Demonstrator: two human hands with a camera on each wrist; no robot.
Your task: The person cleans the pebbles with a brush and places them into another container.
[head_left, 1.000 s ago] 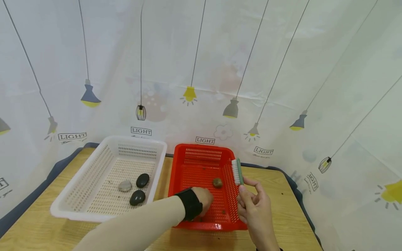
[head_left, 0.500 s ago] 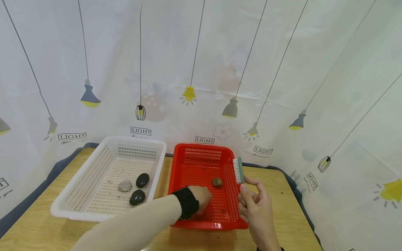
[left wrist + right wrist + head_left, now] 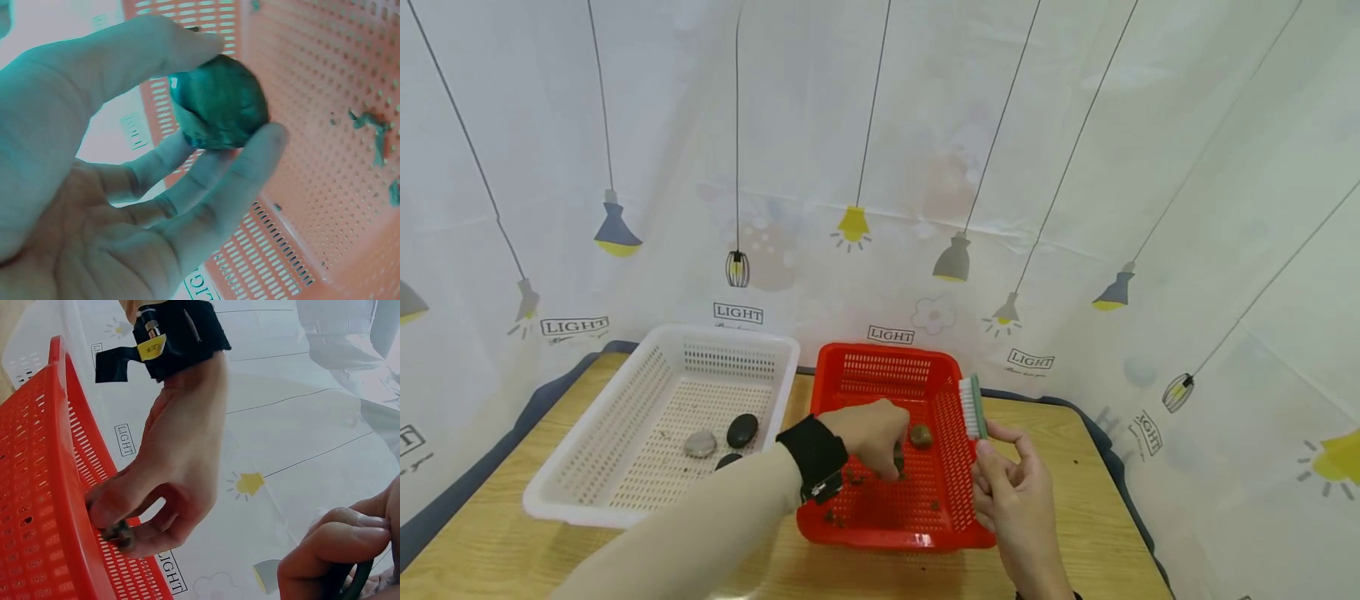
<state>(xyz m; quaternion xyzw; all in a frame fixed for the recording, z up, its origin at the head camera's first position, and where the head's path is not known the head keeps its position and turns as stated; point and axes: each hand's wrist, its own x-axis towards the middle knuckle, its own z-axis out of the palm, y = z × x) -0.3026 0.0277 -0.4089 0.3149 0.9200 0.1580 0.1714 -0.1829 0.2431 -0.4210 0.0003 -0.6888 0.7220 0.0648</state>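
Observation:
My left hand [image 3: 872, 432] is over the red basket [image 3: 917, 537]. It pinches a dark, rounded stone [image 3: 222, 103] between thumb and fingertips. In the head view only a small part of this stone shows below the fingers. A brown stone [image 3: 921, 435] lies on the basket floor, just right of that hand. My right hand [image 3: 1018, 508] stays at the basket's right side and holds a small scrub brush [image 3: 973, 407] upright by its green handle, white bristles turned left toward the basket.
Dark crumbs [image 3: 833, 518] are scattered on the red basket's floor. To the left, a white basket [image 3: 572, 517] holds a pale stone [image 3: 701, 444] and two black stones [image 3: 742, 430], one partly hidden by the left arm. A patterned sheet hangs behind the wooden table [image 3: 1075, 533].
My left hand has risen from the near left part of the red basket and moved farther back, carrying the dark stone. Crumbs now show where it was. The right hand and brush hardly moved.

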